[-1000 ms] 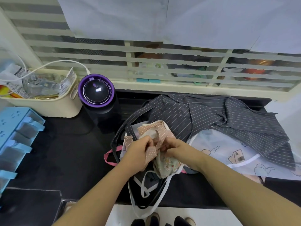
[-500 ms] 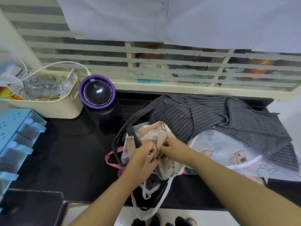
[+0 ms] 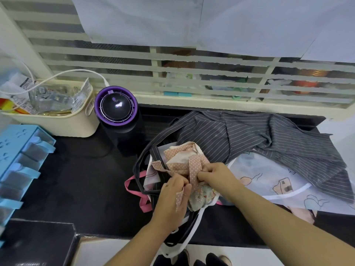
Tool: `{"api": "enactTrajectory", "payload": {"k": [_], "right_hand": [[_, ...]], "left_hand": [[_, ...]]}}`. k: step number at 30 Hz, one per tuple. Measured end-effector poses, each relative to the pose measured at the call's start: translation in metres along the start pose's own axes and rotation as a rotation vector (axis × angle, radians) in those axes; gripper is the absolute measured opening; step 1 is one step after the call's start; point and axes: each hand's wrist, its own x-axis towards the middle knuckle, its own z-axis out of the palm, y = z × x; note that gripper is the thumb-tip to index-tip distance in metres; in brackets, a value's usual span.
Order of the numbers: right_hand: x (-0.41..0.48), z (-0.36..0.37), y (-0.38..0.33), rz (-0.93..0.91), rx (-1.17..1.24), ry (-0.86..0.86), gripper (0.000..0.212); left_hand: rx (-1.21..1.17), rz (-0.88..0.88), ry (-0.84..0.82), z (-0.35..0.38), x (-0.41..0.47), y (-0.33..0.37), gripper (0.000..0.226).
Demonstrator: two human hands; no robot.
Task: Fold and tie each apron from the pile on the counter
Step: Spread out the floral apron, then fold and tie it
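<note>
A blue drawer unit (image 3: 19, 160) sits at the far left edge of the black desk (image 3: 76, 179), well to the left of the purple-ringed canister (image 3: 116, 106). A cream basket (image 3: 57, 123) full of packets stands just left of the canister, touching or nearly touching it.

The pile begins to the right of the canister and nearer the person. A pink strap (image 3: 132, 181) loops out from the pile's left side. The pink dotted apron (image 3: 180, 152) lies bunched on top of the pile, right of and below the canister.

The left hand (image 3: 171, 196) is at the near edge of this bundle. Its fingers (image 3: 185, 189) are curled, and the loose end of the dotted strap (image 3: 194, 167) comes out between them and hangs down across the palm side. The right hand (image 3: 217, 177) is just beside the left hand, to its right. Its fingers (image 3: 203, 174) are bent inward and pinch the same strap where it crosses the bundle. Between the two hands the strap runs upright, and the floral side of the fabric shows below it.

Further right of the canister, the grey striped apron (image 3: 259, 139) spreads crumpled across the back of the desk. The white printed apron (image 3: 269, 181) lies in front of it, partly under the right forearm. White and black ties hang over the desk's near edge below the hands.
</note>
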Motion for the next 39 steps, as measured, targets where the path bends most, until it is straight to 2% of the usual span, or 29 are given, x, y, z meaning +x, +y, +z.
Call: {"api": "enactTrajectory", "payload": {"k": [3,6,8,11,13,15,16,18,21,24,26,29,31,32,35,37,39], "right_hand": [[-0.004,0.006,0.005,-0.07,0.063,0.222,0.031],[-0.005,0.012,0.012,-0.087,0.153,0.459,0.038],[-0.001,0.014,0.016,-0.041,0.292,0.555,0.034],[0.006,0.014,0.015,0.05,0.537,0.528,0.02],[0.007,0.009,0.005,0.112,0.895,0.439,0.017],[0.007,-0.004,-0.005,0.172,1.209,0.386,0.036],[0.008,-0.013,-0.007,0.19,1.237,0.376,0.044],[0.008,-0.028,-0.009,0.181,1.071,0.293,0.053],[0.004,-0.038,-0.01,0.092,0.562,0.022,0.057],[0.004,-0.041,-0.015,-0.047,-0.009,-0.143,0.042],[0.007,-0.039,-0.019,-0.097,-0.212,-0.211,0.034],[0.013,-0.031,-0.024,-0.054,-0.17,-0.242,0.031],[0.015,-0.027,-0.028,-0.032,-0.157,-0.241,0.039],[0.015,-0.024,-0.03,-0.026,-0.163,-0.253,0.04],[0.021,-0.021,-0.033,-0.01,-0.12,-0.245,0.038],[0.029,-0.026,-0.035,0.028,-0.051,-0.167,0.045],[0.037,-0.037,-0.035,0.059,-0.017,-0.058,0.056]], "left_hand": [[0.072,0.002,-0.034,0.001,0.0,-0.009,0.017],[0.122,-0.048,-0.133,-0.001,0.002,-0.017,0.027],[0.136,-0.062,-0.144,0.0,0.005,-0.015,0.033],[0.154,-0.071,-0.135,-0.001,0.013,-0.008,0.038],[0.135,-0.137,-0.178,-0.006,0.019,-0.005,0.044],[0.158,-0.215,-0.234,-0.015,0.024,-0.005,0.064],[0.182,-0.257,-0.269,-0.018,0.028,-0.004,0.071],[0.167,-0.313,-0.276,-0.018,0.035,-0.004,0.073],[0.039,-0.402,-0.136,-0.016,0.045,-0.003,0.066],[-0.158,-0.426,-0.018,-0.017,0.046,-0.005,0.062],[-0.099,-0.44,0.046,-0.017,0.04,-0.004,0.049],[0.016,-0.382,0.246,-0.012,0.025,-0.003,0.017],[0.058,-0.406,0.321,-0.008,0.013,0.0,0.019],[0.153,-0.373,0.317,-0.006,0.007,0.0,0.023],[0.163,-0.472,0.226,-0.006,-0.01,-0.01,0.018],[0.176,-0.565,0.141,-0.009,-0.016,-0.017,0.032],[0.144,-0.623,0.145,-0.017,-0.014,-0.02,0.04]]}}
